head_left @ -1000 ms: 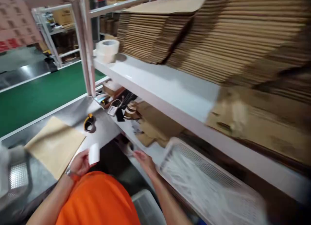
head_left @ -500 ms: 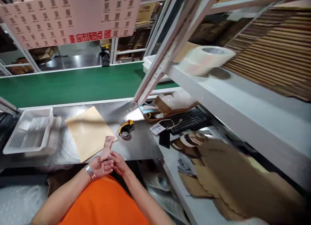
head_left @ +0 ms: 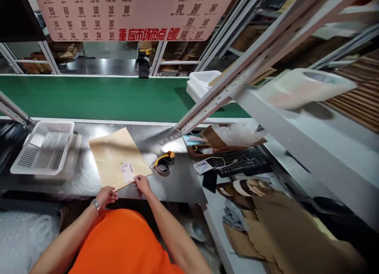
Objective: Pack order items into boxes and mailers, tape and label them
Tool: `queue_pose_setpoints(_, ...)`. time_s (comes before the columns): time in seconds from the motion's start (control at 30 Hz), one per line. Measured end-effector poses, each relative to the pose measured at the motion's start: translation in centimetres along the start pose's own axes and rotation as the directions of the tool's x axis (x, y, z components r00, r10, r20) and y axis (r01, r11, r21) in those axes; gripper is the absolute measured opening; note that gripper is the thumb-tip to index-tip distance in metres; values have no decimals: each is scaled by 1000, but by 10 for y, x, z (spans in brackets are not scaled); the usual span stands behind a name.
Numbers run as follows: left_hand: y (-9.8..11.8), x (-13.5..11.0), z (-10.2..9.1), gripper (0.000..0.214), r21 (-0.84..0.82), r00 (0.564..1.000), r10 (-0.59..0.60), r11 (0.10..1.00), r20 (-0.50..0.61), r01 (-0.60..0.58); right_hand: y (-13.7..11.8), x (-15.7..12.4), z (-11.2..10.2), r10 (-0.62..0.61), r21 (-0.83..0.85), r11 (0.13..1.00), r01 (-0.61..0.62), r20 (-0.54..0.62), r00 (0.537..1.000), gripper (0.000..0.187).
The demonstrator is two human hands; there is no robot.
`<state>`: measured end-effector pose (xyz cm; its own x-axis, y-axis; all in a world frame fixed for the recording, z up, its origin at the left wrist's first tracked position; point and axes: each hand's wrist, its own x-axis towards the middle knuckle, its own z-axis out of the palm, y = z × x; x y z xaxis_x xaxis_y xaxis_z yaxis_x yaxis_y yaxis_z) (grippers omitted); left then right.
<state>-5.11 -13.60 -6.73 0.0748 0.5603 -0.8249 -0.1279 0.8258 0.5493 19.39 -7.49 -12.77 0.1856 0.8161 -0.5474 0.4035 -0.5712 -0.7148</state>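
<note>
A tan paper envelope (head_left: 111, 155) lies askew on the metal tabletop. A white printed label (head_left: 127, 172) rests flat on it, toward its near right side. My left hand (head_left: 106, 196) grips the envelope's near corner, its fingers curled at the edge. At the near right edge, my right hand (head_left: 142, 184) pinches the envelope, thumb on top beside the label's lower corner; its fingers underneath are hidden. Just right of the envelope sits a yellow and black tape dispenser (head_left: 164, 163).
A white perforated basket (head_left: 44, 147) stands at the left. Behind the tabletop runs a green conveyor belt (head_left: 97, 98) carrying white baskets (head_left: 198, 84). A slanted metal post (head_left: 213, 96), a keyboard (head_left: 244, 162) and flat cardboard (head_left: 281, 218) are on the right.
The label was between my two hands above the envelope; now it lies on the envelope. My hands have moved apart to the envelope's near edge. The view has shifted left.
</note>
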Motion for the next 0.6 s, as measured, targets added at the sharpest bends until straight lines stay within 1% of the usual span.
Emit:
queue_pose_setpoints(0.07,0,5,0,21,71,998,45,997,-35,-43,2,0,1,-7,-110,994,4,-23,1000,21)
queue_pose_setpoints(0.17,1,12,4,23,140,994,105,985,-34,-99,0,-1,3,-12,-241,970,3,-38,999,17)
queue_pose_setpoints(0.27,-1,20,6,22,239,977,214,948,1,-208,-5,-1,4,-2,-324,946,-14,-47,999,17)
queue_pose_setpoints(0.33,-3,25,3,19,344,952,303,890,46,-300,-7,0,4,5,-346,938,-22,-50,999,17)
queue_pose_setpoints(0.4,-3,29,-3,14,460,926,370,810,78,-362,-7,0,0,5,-335,942,-25,-59,998,15)
queue_pose_setpoints(0.47,-2,33,-12,10,578,903,422,719,80,-387,-6,-1,-5,7,-289,957,-31,-85,996,11)
queue_pose_setpoints(0.53,2,36,-23,8,673,884,466,641,42,-370,-4,-1,-9,8,-204,979,-32,-119,993,11)
queue_pose_setpoints(0.6,7,38,-35,10,718,872,489,620,-37,-317,-5,0,-8,4,-76,997,-14,-132,991,16)
